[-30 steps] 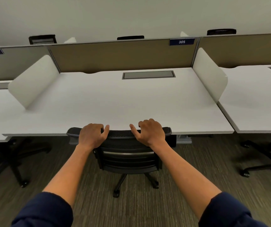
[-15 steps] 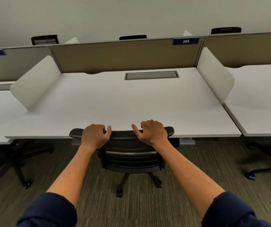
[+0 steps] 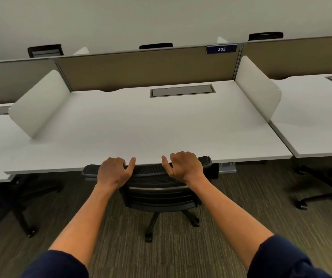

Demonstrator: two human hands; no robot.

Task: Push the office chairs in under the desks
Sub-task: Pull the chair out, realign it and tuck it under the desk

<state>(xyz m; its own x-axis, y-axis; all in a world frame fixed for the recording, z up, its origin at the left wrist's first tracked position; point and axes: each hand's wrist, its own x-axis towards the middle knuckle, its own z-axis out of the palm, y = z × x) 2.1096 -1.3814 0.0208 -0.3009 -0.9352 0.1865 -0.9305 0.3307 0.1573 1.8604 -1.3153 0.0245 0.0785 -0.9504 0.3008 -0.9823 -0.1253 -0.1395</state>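
A black mesh-backed office chair (image 3: 157, 193) stands in front of me, its seat hidden under the white desk (image 3: 141, 127) marked 305. The top of its backrest meets the desk's front edge. My left hand (image 3: 113, 171) grips the left part of the backrest top, fingers curled over it. My right hand (image 3: 183, 165) grips the right part the same way. The chair's wheeled base shows on the carpet below.
Another chair's base (image 3: 321, 189) stands under the right-hand desk (image 3: 321, 121), and one (image 3: 10, 209) under the left desk. White side dividers (image 3: 38, 109) and a tan back panel (image 3: 145, 71) bound the desk. Chair backs (image 3: 44, 50) show beyond the panel.
The chair has rolled forward under the desk with both hands on its backrest. The backrest top now reaches the desk's front edge.
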